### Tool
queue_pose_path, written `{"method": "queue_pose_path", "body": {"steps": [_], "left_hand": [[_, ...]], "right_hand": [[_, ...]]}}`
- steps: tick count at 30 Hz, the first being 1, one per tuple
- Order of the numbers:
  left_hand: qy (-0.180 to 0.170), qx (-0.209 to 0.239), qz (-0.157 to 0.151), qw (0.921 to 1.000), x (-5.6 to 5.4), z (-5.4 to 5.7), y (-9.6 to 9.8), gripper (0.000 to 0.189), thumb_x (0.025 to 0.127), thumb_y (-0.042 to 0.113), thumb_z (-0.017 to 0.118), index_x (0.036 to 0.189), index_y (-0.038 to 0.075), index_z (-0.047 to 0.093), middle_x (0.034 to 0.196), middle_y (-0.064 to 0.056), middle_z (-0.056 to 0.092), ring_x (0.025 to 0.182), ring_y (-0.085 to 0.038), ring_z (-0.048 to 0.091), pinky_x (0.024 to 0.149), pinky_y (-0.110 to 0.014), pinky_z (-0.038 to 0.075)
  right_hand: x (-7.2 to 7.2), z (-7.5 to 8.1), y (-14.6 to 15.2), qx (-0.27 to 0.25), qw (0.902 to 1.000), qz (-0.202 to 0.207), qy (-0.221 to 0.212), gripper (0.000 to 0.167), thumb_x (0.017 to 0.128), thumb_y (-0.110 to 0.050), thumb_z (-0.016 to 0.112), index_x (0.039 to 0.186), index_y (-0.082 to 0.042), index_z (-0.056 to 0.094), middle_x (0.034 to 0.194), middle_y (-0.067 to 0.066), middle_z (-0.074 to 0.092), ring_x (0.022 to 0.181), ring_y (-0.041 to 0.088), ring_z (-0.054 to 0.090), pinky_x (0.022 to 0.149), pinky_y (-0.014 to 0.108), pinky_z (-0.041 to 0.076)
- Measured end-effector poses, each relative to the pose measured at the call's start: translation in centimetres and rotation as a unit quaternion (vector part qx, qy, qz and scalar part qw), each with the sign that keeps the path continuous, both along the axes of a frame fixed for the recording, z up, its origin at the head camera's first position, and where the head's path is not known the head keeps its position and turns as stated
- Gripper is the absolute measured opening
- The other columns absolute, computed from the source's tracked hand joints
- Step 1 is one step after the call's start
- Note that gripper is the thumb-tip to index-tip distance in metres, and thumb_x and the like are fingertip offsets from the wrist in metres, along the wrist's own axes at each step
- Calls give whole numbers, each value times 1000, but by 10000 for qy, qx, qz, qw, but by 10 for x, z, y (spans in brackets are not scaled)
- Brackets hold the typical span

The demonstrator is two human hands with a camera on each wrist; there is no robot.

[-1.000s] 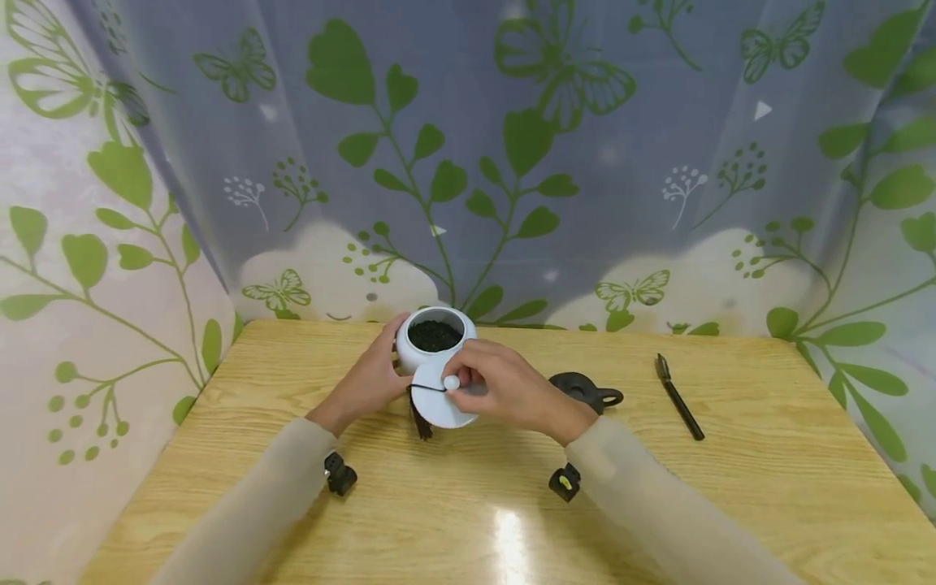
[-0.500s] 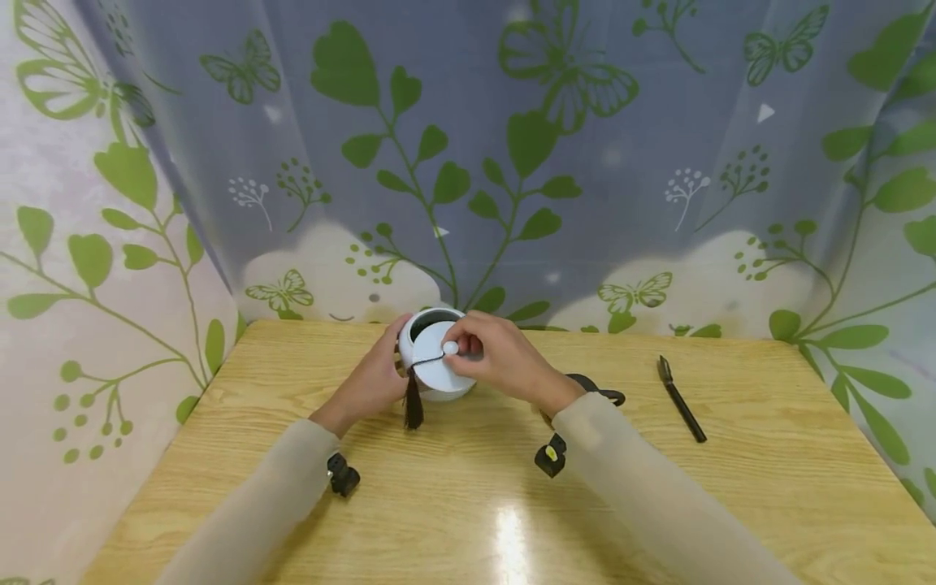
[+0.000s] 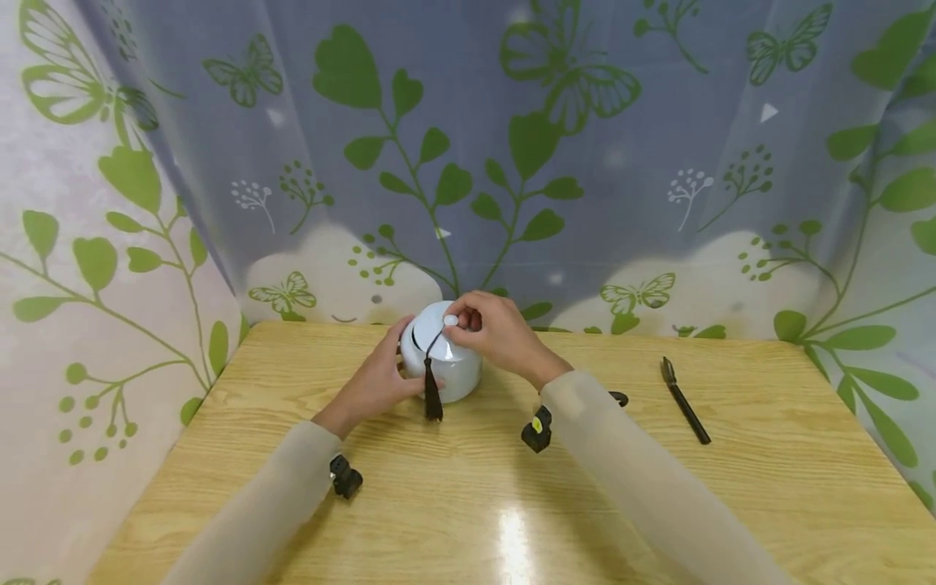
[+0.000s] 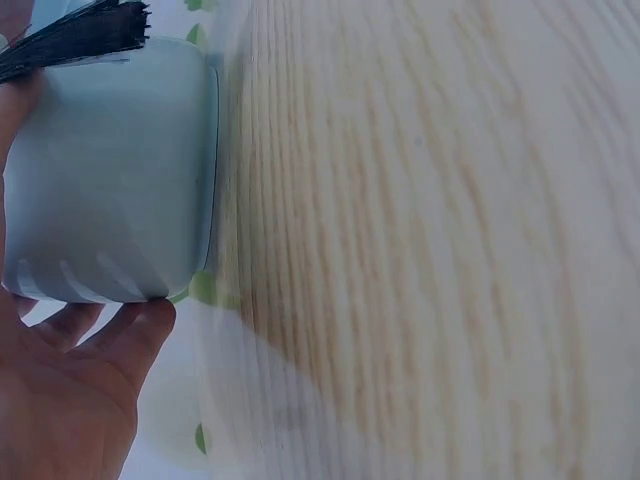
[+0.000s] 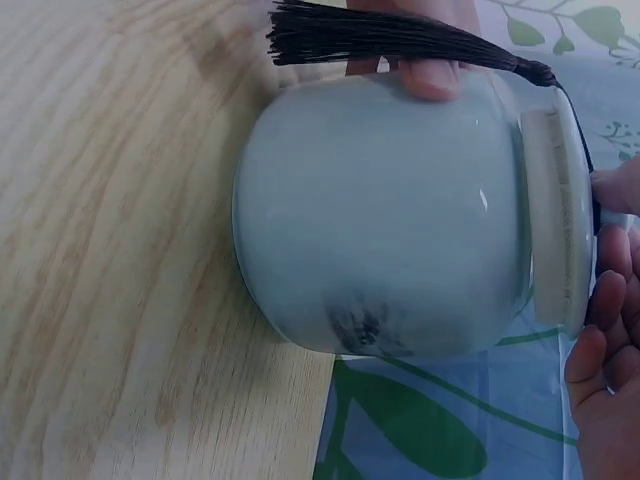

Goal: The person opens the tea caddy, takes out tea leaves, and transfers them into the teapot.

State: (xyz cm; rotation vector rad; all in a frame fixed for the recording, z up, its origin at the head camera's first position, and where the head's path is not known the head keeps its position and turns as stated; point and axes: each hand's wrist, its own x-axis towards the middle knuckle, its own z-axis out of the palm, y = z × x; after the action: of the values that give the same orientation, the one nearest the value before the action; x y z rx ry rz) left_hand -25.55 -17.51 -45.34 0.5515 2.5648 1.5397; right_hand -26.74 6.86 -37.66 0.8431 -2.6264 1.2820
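A glossy pale jar [image 3: 459, 379] stands on the table with my left hand [image 3: 371, 380] gripping its left side, the thumb across the front and fingers behind. My right hand [image 3: 503, 337] pinches the small round knob of the jar's lid [image 3: 430, 323]. In the right wrist view the lid [image 5: 572, 230] is at the mouth, its inner ring [image 5: 547, 215] still showing outside the jar. A dark gap shows at the lid's left in the head view. From the knob a cord runs to a black tassel [image 3: 433, 396] hanging down the jar's front. The jar's contents are hidden.
A black pen [image 3: 686, 403] lies on the wooden table [image 3: 439, 504] at the right. Behind my right sleeve, only the loop handle [image 3: 620, 398] of a dark pot-like thing shows. A leaf-patterned curtain [image 3: 409, 162] hangs close behind the jar.
My right hand has carried the lid up and away from me, from in front of the jar to over its mouth, covering the dark leaves inside. My left hand keeps its grip.
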Motion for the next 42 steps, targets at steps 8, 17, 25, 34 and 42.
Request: {"method": "queue_pose_path", "body": {"steps": [8, 17, 25, 34, 42], "left_hand": [[41, -71, -24, 10000, 0, -1, -1, 115, 88, 43, 93, 174, 25, 19, 171, -5, 36, 152, -36, 48, 118, -59, 49], [65, -47, 11, 10000, 0, 0, 0, 119, 88, 42, 94, 175, 26, 15, 172, -3, 36, 151, -32, 49, 117, -56, 50], [-84, -8, 36, 10000, 1, 0, 0, 118, 89, 42, 93, 175, 28, 14, 172, -1, 35, 152, -32, 48, 116, -55, 51], [-212, -199, 59, 9996, 4, 9, 1, 119, 88, 49, 93, 175, 31, 14, 173, -2, 37, 156, -36, 45, 121, -58, 46], [-346, -184, 73, 9992, 4, 11, 0, 121, 89, 43, 92, 176, 27, 10, 176, -7, 33, 158, -39, 42, 121, -57, 47]], "right_hand": [[-11, 0, -7, 126, 9997, -142, -142, 16, 102, -23, 77, 111, -9, 77, 95, 2, 67, 86, 17, 58, 75, 28, 48], [-16, 5, -16, 313, 9994, -115, -68, 16, 101, -23, 78, 108, -9, 77, 92, 2, 66, 84, 16, 58, 75, 27, 47], [-17, 6, -20, 549, 9984, -165, -19, 17, 99, -23, 76, 106, -8, 78, 89, 1, 68, 83, 14, 60, 76, 27, 48], [-20, 11, -19, 770, 9966, -187, -230, 14, 96, -22, 79, 103, -10, 78, 89, 0, 69, 83, 13, 61, 76, 25, 49], [-20, 13, -23, 865, 9954, -270, -305, 15, 92, -19, 78, 103, -8, 77, 90, 1, 71, 84, 14, 62, 74, 24, 50]]}}
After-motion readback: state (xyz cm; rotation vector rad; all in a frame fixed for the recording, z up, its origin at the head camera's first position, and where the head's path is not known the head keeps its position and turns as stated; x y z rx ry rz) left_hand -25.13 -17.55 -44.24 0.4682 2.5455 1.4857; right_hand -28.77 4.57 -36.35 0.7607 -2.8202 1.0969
